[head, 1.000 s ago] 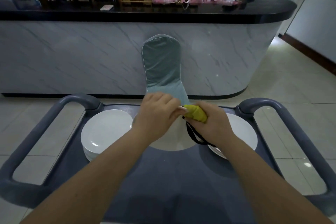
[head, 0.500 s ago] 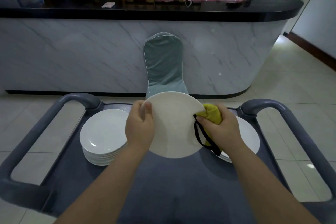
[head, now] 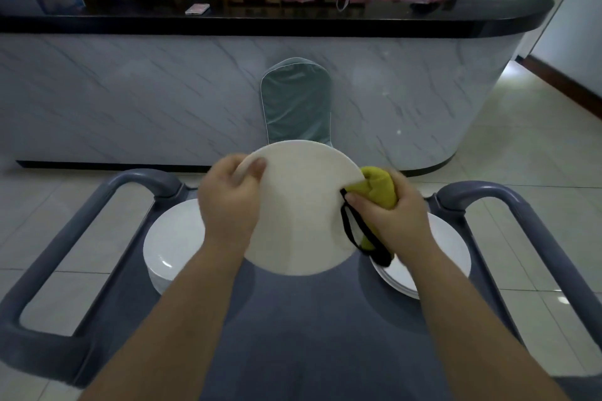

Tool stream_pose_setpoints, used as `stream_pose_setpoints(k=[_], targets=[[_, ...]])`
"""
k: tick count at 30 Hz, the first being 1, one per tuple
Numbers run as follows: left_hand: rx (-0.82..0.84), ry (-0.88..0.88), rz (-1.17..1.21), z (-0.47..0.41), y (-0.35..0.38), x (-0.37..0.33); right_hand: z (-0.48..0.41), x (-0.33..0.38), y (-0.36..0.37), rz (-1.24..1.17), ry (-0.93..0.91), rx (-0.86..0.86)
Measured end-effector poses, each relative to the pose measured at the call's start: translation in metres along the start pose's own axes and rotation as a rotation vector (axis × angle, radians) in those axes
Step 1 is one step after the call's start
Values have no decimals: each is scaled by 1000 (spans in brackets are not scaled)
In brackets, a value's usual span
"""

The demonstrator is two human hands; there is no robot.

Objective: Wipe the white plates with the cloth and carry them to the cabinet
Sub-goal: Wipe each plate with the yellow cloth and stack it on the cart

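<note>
A white plate (head: pixel 299 208) is held tilted above the grey cart (head: pixel 309 329). My left hand (head: pixel 229 202) grips its left rim, thumb over the edge. At the plate's right edge my right hand (head: pixel 391 218) holds a bunched yellow cloth (head: pixel 379 187), with a black strap (head: pixel 358 231) looping under the wrist. A stack of white plates (head: pixel 172 244) sits on the cart at the left. Another stack of white plates (head: pixel 446 251) lies at the right, partly hidden by my right hand.
The cart has raised grey handles at the left (head: pixel 97 215) and right (head: pixel 521 225). A chair with a grey-green cover (head: pixel 296 104) stands just beyond it, against a marble-fronted bar counter (head: pixel 163 91) with a black top. Tiled floor lies to the right.
The plate has come up from flat over the cart to a tilted, raised position. My right hand with the cloth slid from the plate's top to its right edge.
</note>
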State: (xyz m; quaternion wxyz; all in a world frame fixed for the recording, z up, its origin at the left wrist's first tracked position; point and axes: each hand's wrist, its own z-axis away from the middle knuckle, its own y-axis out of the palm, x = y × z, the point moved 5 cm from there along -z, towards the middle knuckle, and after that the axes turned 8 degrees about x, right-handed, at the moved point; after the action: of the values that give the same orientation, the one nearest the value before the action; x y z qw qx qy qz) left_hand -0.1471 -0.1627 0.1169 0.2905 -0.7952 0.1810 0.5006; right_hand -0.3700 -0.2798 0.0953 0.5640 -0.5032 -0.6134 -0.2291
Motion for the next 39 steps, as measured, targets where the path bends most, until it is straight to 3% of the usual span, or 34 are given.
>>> stream_pose_setpoints(k=[3, 5, 7, 9, 11, 15, 17, 21, 24, 26, 30, 33, 35, 36, 39], targets=[[-88, -305, 129, 35, 5, 48, 18, -37, 11, -124, 199, 29], [-21, -287, 57, 44, 12, 59, 25, -45, 17, -64, 182, 67], [76, -41, -144, 37, 14, 46, 25, -36, 21, 34, 63, 85], [201, 390, -464, 30, 26, 16, 19, -16, 27, 219, -122, 125], [301, 679, -571, 29, 38, -6, 10, 7, 33, 396, -328, 160], [219, 732, -532, 10, 30, -34, -11, 37, 27, 401, -471, 125], [144, 603, -435, -2, 17, -35, -19, 37, 18, 291, -374, 97], [-85, -112, 111, 0, -3, 20, -12, -5, 12, -57, 17, 27], [-75, -287, 132, 28, 5, 59, 12, -40, 22, -111, 137, 32], [55, -130, -23, 33, 13, 58, 19, -43, 25, -37, 79, 69], [261, 669, -527, 27, 40, 5, 2, -1, 31, 352, -311, 205], [262, 796, -529, 9, 46, -22, -14, 26, 31, 455, -473, 183], [155, 778, -444, -5, 34, -27, -22, 31, 21, 346, -433, 106], [94, 689, -368, -12, 25, -25, -24, 28, 16, 274, -377, 76], [-103, 94, 123, -14, 4, 16, -15, -1, 15, -18, -91, -15]])
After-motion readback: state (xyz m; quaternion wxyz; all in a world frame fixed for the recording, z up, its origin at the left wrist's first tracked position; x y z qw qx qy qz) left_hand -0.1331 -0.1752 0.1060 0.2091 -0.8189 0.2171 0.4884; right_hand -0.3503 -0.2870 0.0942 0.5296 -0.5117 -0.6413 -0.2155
